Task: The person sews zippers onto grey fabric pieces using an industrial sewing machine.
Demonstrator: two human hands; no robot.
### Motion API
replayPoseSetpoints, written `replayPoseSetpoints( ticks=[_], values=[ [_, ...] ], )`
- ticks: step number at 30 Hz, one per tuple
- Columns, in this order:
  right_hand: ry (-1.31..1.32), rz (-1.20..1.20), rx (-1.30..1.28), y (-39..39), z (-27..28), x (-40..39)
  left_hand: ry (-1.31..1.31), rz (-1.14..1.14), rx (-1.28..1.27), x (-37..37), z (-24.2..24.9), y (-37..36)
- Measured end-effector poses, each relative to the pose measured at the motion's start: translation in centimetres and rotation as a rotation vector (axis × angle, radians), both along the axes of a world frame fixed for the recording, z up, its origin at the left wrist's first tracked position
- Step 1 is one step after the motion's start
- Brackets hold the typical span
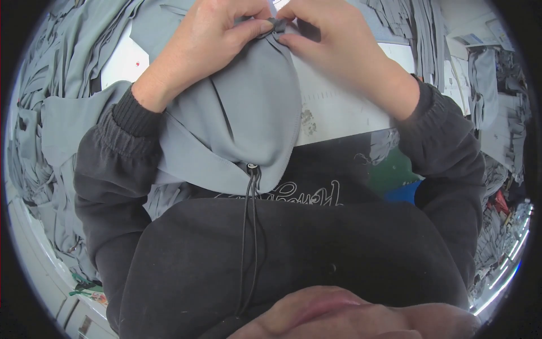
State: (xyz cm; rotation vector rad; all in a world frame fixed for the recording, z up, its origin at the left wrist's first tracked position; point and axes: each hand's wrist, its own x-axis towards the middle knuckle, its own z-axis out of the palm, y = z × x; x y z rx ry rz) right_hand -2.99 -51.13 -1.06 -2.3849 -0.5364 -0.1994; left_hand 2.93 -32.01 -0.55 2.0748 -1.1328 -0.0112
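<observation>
A large piece of grey fabric point(248, 107) with stitched seams hangs over the front of a white work surface, down onto my lap. At its top edge, my left hand point(217, 37) pinches a small gathered fold of the fabric between thumb and fingers. Close beside it, my right hand point(324, 28) is closed on the same fold, thumb tip and forefinger brought together. The fold itself is bunched and darker, partly covered by my fingers. A black cord point(244, 243) with a small toggle point(252, 167) hangs from my dark top and rests on the fabric's lower part.
Under the fabric lies the white work surface point(344, 107), with ruler-like marks and a worn patch. Heaps of grey cut pieces point(68, 124) crowd the left side. More grey fabric point(395, 20) is stacked at the upper right, and some pieces point(484, 90) hang at the far right.
</observation>
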Motion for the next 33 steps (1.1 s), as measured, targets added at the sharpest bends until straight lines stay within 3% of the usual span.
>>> replayPoseSetpoints(
  ticks=[5, 14, 17, 33],
  values=[
    [-0.36, 0.081, -0.025, 0.0, -1.4, 0.6, -0.08, -0.017, -0.011, -0.6, 0.4, 0.0],
    [-0.399, 0.098, -0.053, 0.1, -0.6, 1.8, -0.113, 0.002, -0.029, 0.2, 0.8, 0.3],
    [-0.429, 0.241, -0.317, -0.7, -1.5, 0.3, -0.388, -0.15, 0.14, -1.2, 0.0, 1.9],
    [-0.379, 0.214, -0.24, -0.5, -1.6, 0.4, -0.417, -0.162, 0.102, -1.1, -0.2, 1.9]
  ],
)
